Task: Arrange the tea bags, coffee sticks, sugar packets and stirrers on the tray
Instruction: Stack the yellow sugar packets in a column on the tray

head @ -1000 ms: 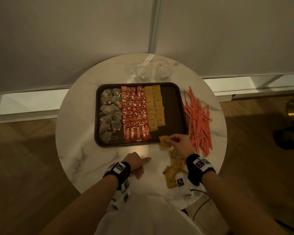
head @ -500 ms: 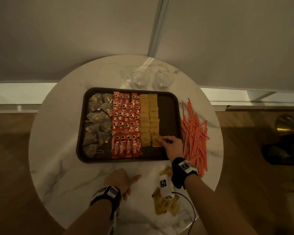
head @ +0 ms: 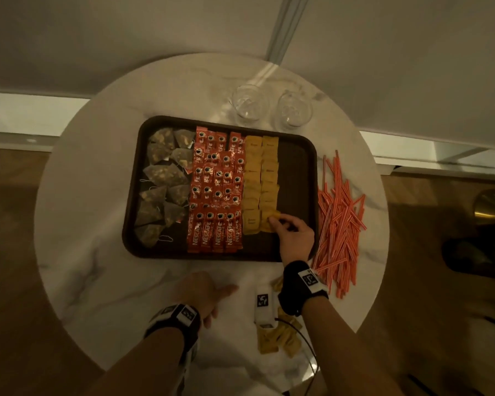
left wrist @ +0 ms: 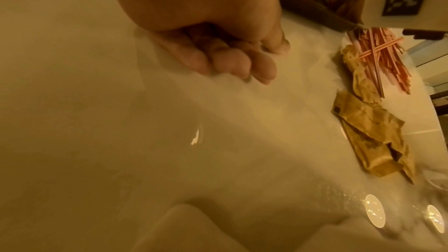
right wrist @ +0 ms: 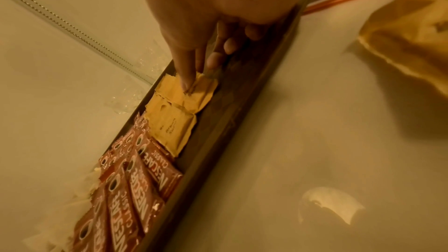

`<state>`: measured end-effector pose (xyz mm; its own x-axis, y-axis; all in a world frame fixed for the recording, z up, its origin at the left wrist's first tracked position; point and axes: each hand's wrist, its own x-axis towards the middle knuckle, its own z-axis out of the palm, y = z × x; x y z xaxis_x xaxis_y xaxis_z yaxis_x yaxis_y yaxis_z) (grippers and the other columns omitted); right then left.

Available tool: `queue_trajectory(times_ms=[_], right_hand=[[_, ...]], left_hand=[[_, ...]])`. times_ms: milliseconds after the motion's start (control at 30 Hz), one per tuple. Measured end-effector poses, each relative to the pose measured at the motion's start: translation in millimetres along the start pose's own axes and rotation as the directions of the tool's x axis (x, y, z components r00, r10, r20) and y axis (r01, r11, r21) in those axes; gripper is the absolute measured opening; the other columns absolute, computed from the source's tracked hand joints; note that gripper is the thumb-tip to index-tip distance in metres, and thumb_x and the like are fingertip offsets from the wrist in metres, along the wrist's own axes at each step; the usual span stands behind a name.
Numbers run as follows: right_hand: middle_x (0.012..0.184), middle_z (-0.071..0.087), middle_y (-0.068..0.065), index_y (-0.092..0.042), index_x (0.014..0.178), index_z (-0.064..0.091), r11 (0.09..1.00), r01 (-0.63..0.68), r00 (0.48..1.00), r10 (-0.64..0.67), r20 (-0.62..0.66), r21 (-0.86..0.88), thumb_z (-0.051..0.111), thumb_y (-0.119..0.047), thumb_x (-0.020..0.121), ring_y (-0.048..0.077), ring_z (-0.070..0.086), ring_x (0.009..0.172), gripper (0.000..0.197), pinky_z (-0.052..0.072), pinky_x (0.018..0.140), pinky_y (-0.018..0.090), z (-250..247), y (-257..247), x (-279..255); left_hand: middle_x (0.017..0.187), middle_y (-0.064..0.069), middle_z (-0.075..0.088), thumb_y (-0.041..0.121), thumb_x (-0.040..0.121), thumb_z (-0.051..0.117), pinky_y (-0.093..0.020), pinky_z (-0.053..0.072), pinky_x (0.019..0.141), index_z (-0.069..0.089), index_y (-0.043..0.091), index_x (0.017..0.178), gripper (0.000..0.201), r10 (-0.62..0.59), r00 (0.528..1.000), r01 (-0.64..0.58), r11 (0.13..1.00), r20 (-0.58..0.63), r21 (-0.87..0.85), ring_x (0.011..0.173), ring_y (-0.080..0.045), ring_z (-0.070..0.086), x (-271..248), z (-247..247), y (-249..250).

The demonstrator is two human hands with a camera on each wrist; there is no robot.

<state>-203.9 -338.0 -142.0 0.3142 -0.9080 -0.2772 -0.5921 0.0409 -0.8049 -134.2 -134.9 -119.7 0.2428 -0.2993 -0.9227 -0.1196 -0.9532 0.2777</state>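
Where the right-hand column of yellow sugar packets ends near the tray's front, the right hand (head: 293, 237) pinches one sugar packet (right wrist: 194, 93) between thumb and fingertips, laid flat on the dark tray (head: 297, 167). Two columns of sugar packets (head: 260, 178) run back from there; left of them lie overlapping rows of red Nescafé coffee sticks (head: 216, 192), and further left the pyramid tea bags (head: 163, 184) fill the tray's left side. A bare strip of tray stays between the sugar and the right rim. Red-striped stirrers (head: 339, 221) lie in a loose heap on the table just right of the tray. More sugar packets (head: 280, 337) sit piled on the table near the front edge, under the right wrist. The left hand (head: 203, 292) rests on the table with fingers loosely curled, holding nothing. Two clear glasses (head: 250, 105) stand behind the tray. The round white marble table (head: 92, 238) stands on wooden flooring (head: 12, 252), against a pale wall (head: 126, 38).
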Motion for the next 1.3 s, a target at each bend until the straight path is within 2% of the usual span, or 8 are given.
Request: queue_trajectory(times_ms=[100,300,600,800,900,1133,1233,1300], right_hand=[[0.077,0.064,0.003,-0.033,0.082,0.071,1.0,-0.018,1.0,0.017,-0.01,-0.02,0.085,-0.033,0.073,0.027,0.062,0.077,0.017,0.054,0.074,0.047,2,1,0],[0.067,0.055,-0.004,-0.018,0.079,0.061,0.996,-0.079,0.997,0.078,-0.03,-0.041,0.084,-0.031,0.075,0.01,0.051,0.061,0.027,0.041,0.058,0.024,3,-5,5],[0.071,0.057,-0.004,-0.02,0.077,0.057,0.978,-0.11,0.992,0.12,0.043,-0.179,0.083,-0.039,0.075,0.013,0.054,0.066,0.032,0.047,0.063,0.031,-1,-17,7],[0.074,0.059,0.001,-0.009,0.08,0.062,0.995,-0.078,0.987,0.085,0.138,-0.055,0.071,-0.026,0.089,0.007,0.051,0.066,0.021,0.038,0.066,0.024,-31,-26,-7],[0.081,0.063,0.007,-0.005,0.086,0.064,0.995,0.014,0.986,0.003,0.166,-0.103,0.067,-0.02,0.092,0.01,0.054,0.071,0.017,0.042,0.065,0.022,-58,-23,-31],[0.064,0.059,-0.004,-0.025,0.067,0.058,0.886,0.14,0.948,0.008,0.317,-0.443,0.066,-0.016,0.091,0.014,0.055,0.062,0.027,0.039,0.061,0.026,-112,27,-93],[0.082,0.06,-0.005,-0.02,0.098,0.064,0.806,0.203,0.942,-0.005,0.337,-0.557,0.069,-0.019,0.088,0.016,0.056,0.077,0.011,0.041,0.066,0.027,-111,36,-106],[0.109,0.058,0.002,-0.016,0.124,0.061,0.736,0.286,0.926,-0.046,0.376,-0.613,0.069,-0.022,0.087,0.022,0.056,0.1,0.038,0.045,0.085,0.032,-102,39,-104]], left_hand=[[0.045,0.0,0.063,0.075,0.084,0.05,-0.021,0.047,0.052,0.062,0.013,0.051,0.071,0.001,1.0,-0.001,1.0,-0.003,-0.016,0.033,-0.009,0.054,3,3,-4],[0.047,0.0,0.065,0.077,0.084,0.047,-0.023,0.049,0.057,0.065,0.013,0.051,0.074,0.039,0.999,-0.038,0.999,-0.024,0.032,0.035,-0.009,0.057,6,3,-7],[0.047,-0.002,0.065,0.072,0.086,0.051,-0.023,0.047,0.055,0.065,0.011,0.053,0.071,0.07,0.997,-0.07,0.997,-0.032,0.018,0.035,-0.01,0.057,2,0,-6],[0.052,-0.001,0.068,0.076,0.086,0.046,-0.026,0.049,0.059,0.067,0.013,0.054,0.073,0.111,0.994,-0.109,0.99,-0.018,0.084,0.038,-0.009,0.059,-1,-3,-6],[0.051,0.0,0.068,0.076,0.085,0.047,-0.026,0.05,0.061,0.068,0.013,0.055,0.073,0.121,0.991,-0.114,0.987,-0.055,0.113,0.035,-0.007,0.057,-3,-3,-6],[0.053,0.001,0.069,0.075,0.086,0.046,-0.026,0.055,0.066,0.07,0.012,0.056,0.073,0.167,0.981,-0.153,0.978,-0.095,0.139,0.038,-0.008,0.06,-1,1,-9],[0.051,0.001,0.068,0.074,0.087,0.047,-0.027,0.055,0.067,0.07,0.013,0.054,0.073,0.175,0.978,-0.162,0.98,-0.113,0.12,0.038,-0.008,0.06,-2,2,-10],[0.052,0.0,0.069,0.074,0.087,0.047,-0.028,0.056,0.069,0.071,0.012,0.056,0.074,0.177,0.978,-0.165,0.981,-0.112,0.107,0.04,-0.01,0.061,-3,2,-10]])
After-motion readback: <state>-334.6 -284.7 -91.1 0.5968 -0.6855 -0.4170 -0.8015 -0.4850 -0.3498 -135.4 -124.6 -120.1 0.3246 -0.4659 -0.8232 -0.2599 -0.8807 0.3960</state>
